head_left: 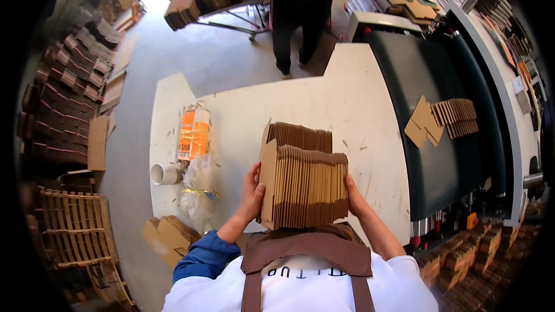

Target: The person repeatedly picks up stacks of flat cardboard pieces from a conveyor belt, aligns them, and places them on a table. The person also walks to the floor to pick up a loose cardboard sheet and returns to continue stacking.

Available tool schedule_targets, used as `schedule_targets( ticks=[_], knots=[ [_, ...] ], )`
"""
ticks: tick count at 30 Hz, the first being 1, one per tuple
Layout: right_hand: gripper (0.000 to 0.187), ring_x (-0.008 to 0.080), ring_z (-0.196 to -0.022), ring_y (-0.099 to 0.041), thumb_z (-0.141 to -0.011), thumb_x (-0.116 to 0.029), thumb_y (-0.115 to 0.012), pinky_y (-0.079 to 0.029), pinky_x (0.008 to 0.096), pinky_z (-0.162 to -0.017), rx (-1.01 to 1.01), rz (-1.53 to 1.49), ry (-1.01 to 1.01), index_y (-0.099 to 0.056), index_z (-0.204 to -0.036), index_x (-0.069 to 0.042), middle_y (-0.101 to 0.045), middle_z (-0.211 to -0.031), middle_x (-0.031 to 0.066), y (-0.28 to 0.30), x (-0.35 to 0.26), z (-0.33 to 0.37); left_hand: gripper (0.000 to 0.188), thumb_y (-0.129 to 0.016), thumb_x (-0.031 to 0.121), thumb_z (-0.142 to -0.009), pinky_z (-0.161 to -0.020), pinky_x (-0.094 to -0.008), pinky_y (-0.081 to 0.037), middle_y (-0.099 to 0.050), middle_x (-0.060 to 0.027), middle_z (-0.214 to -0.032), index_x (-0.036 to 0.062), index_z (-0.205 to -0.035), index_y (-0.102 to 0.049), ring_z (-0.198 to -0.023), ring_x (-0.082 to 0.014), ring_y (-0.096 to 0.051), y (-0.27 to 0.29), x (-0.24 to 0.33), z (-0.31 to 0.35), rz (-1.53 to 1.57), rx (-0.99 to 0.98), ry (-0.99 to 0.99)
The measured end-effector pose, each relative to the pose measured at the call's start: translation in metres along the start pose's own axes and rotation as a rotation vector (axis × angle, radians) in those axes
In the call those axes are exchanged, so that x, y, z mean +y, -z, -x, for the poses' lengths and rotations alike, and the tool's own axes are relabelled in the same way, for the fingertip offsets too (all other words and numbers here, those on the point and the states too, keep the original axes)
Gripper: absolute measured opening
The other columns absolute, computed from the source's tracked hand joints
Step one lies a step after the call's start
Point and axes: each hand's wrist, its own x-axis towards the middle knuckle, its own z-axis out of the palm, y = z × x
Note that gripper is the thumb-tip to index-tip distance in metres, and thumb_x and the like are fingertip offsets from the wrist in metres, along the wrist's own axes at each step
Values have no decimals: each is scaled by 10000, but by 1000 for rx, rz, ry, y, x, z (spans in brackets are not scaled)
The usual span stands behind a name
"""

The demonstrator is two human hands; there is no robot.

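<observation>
A thick row of flat brown cardboard pieces stands on edge in front of my chest, at the near side of the white table. My left hand presses on its left end, where a wider light-brown face shows. On its right end lies my right hand, so the row is squeezed between both palms. Directly behind it is a second row of cardboard pieces, partly hidden by the first. Whether the two rows touch I cannot tell.
On the white table lie orange-and-white cans, a white tube and a tied plastic bag. Right of it, a dark conveyor belt carries fanned cardboard pieces. Beyond the table, a person stands by a loaded cart.
</observation>
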Motion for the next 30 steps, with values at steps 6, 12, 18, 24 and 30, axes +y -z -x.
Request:
schedule_targets(
  ticks=[6,12,18,24,30],
  knots=[
    [786,252,-1245,-429,-883,-687,-277,-392,389,-999,17,-460,-15,-330,-1408,-104,-416,-1386,114,22,50,9,645,-549,481,-837,-1025,-432,-284,-431,-171,-1338,55,-1307,-432,-1220,-355,-369,-66,83,-14,-756,-51,-97],
    [662,317,-965,-615,-951,-571,-240,-480,442,-790,163,429,-216,-533,-1218,-41,-644,-1024,199,130,84,19,674,-607,474,-812,-1040,-438,-267,-392,-175,-1370,63,-1313,-423,-1259,-348,-339,-181,93,-12,-967,-46,-34],
    [820,315,-1268,-406,-869,-544,-497,-339,361,-1022,330,201,261,-259,-1404,30,-375,-1404,200,66,-82,122,705,-608,507,-801,-1046,-575,-164,-293,-167,-1436,74,-1323,-418,-1341,-374,-199,-237,91,21,-1073,-5,-99],
    [912,327,-1283,-377,-742,-283,-709,-324,365,-1046,357,480,470,-183,-1407,54,-344,-1392,243,70,-63,109,630,-578,426,-848,-1037,-587,-184,-268,-191,-1450,76,-1338,-393,-1369,-382,-157,-243,93,20,-1128,-53,-34],
    [881,309,-1296,-358,-743,-182,-695,-309,371,-1057,290,385,447,-166,-1410,48,-345,-1394,235,55,-63,99,560,-537,376,-877,-1038,-612,-181,-287,-206,-1433,88,-1338,-400,-1360,-415,-165,-215,151,7,-1228,-410,-20]
  ],
)
